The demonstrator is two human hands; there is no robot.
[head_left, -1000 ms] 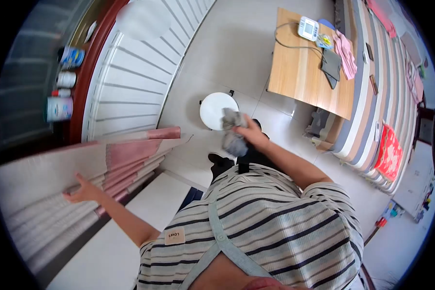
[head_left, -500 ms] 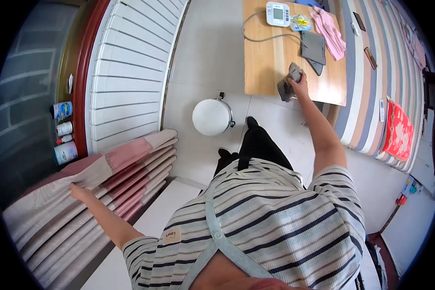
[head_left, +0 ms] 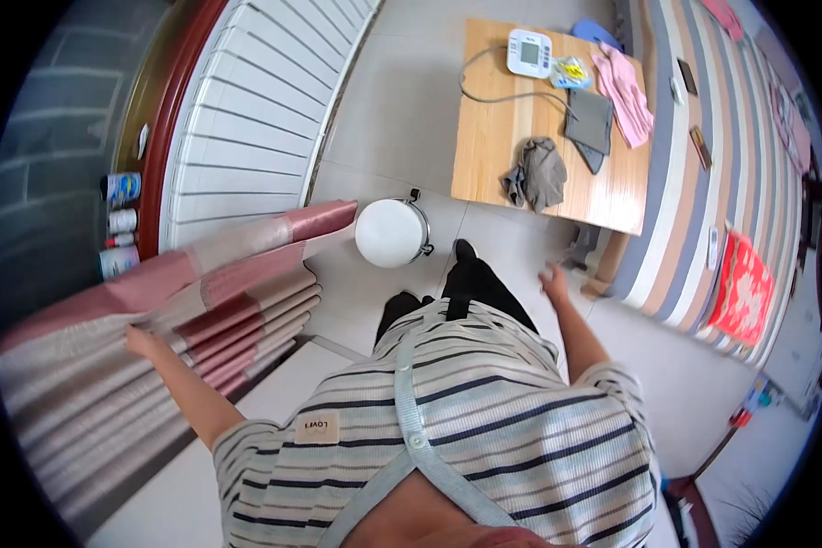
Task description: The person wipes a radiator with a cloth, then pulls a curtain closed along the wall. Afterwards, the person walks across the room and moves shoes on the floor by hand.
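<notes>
Holding the pleated curtain (head_left: pixel 183 301) back, grey cloth (head_left: pixel 537 171) lying on the bench (head_left: pixel 502 119).

Left hand (head_left: pixel 139 342) pressed against the pink-and-beige curtain folds, fingers hidden in the fabric, so grip not clearly readable. Right hand (head_left: pixel 552 279) open, fingers spread, empty, hanging in mid-air well short of the bench and apart from the cloth. Grey cloth crumpled near the bench's near edge, just beside the dark cuff (head_left: pixel 590 126) and well apart from the blood pressure monitor (head_left: pixel 530 52) at the far end. Round white stool (head_left: pixel 391 233) on the floor just off the bench's near corner. Judged step: cloth put down, curtain now in hand; next move likely calls for the free right hand to join the left on the folds.
</notes>
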